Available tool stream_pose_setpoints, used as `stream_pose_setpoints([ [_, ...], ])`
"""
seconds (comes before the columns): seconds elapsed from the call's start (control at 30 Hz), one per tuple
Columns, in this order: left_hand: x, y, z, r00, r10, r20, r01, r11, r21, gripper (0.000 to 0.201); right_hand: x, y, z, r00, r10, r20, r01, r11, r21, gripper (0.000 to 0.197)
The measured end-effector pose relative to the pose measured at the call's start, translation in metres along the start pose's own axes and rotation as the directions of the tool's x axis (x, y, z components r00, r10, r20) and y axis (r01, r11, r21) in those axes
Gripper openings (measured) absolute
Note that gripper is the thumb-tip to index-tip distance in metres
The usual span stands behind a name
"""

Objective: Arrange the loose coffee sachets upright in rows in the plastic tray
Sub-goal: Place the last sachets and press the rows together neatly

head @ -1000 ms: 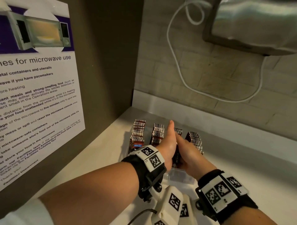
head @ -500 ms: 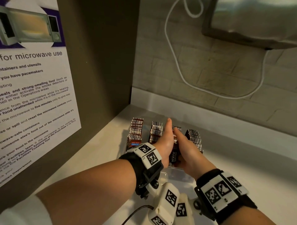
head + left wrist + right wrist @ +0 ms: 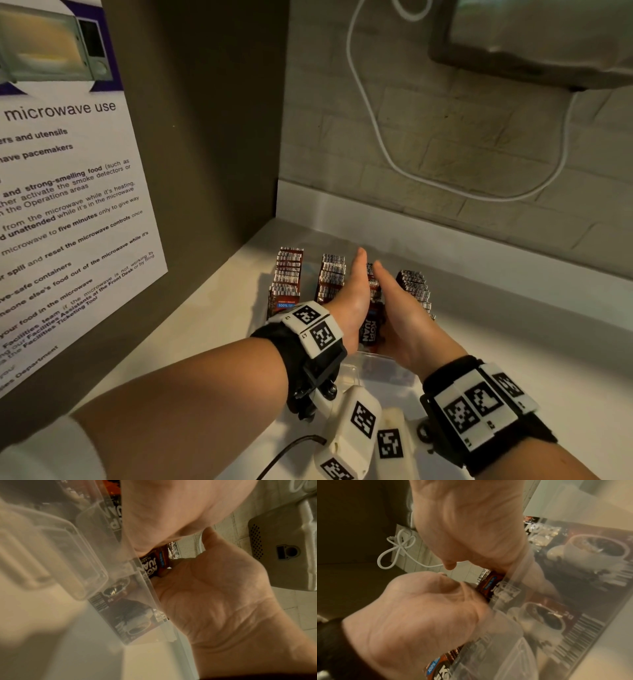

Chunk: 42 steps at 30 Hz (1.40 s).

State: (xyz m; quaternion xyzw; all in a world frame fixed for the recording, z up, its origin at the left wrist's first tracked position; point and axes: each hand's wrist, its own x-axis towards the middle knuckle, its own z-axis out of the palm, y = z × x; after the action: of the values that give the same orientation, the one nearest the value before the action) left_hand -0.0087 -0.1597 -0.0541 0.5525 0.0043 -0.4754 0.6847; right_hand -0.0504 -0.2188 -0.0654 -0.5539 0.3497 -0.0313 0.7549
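Note:
A clear plastic tray [image 3: 380, 359] on the white counter holds several rows of brown coffee sachets standing upright. My left hand [image 3: 356, 291] and right hand [image 3: 400, 308] lie flat, fingers straight, pressing the third row of sachets [image 3: 371, 329] between the palms. The left wrist view shows the left palm [image 3: 214, 588] against a sachet [image 3: 154, 563], with the tray wall [image 3: 92, 547] beside it. In the right wrist view, the right palm [image 3: 423, 615] faces the left hand [image 3: 467, 520] with a sachet [image 3: 491, 585] between them.
Other sachet rows stand at the left [image 3: 287, 277], next to it [image 3: 330, 277] and at the right [image 3: 416, 287]. A brown panel with a microwave notice [image 3: 68, 205] rises on the left. A white cable [image 3: 376, 137] hangs on the brick wall under a metal appliance [image 3: 531, 34].
My right hand's fingers have straightened forward along the row; a second ago they were bent around the sachets. The left hand has stayed flat against the row.

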Motion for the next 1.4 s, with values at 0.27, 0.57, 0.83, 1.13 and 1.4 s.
stream_pose_setpoints([
  [0.27,0.002,0.001,-0.001,1.000,0.022,-0.010,-0.021,0.998,0.063,0.100,0.003,0.001,0.003,0.999,-0.036,-0.032,0.036,0.999,0.002,0.066],
  [0.57,-0.012,0.006,-0.004,0.998,0.069,0.000,-0.069,0.994,0.089,0.078,-0.001,-0.002,0.000,0.997,-0.080,-0.013,0.079,0.996,-0.051,0.063],
  [0.83,-0.012,0.005,-0.003,0.996,0.086,0.008,-0.086,0.993,0.080,0.078,-0.003,-0.003,0.000,0.996,-0.085,-0.018,0.084,0.995,-0.045,0.060],
  [1.13,-0.012,0.007,-0.006,0.997,0.058,0.053,-0.060,0.997,0.048,0.080,-0.003,-0.003,-0.002,0.996,-0.093,-0.014,0.093,0.996,-0.012,0.068],
  [1.4,-0.036,0.024,-0.001,0.973,0.216,0.083,-0.222,0.973,0.063,0.060,-0.033,-0.030,0.003,0.961,-0.269,-0.061,0.262,0.960,-0.102,0.069],
])
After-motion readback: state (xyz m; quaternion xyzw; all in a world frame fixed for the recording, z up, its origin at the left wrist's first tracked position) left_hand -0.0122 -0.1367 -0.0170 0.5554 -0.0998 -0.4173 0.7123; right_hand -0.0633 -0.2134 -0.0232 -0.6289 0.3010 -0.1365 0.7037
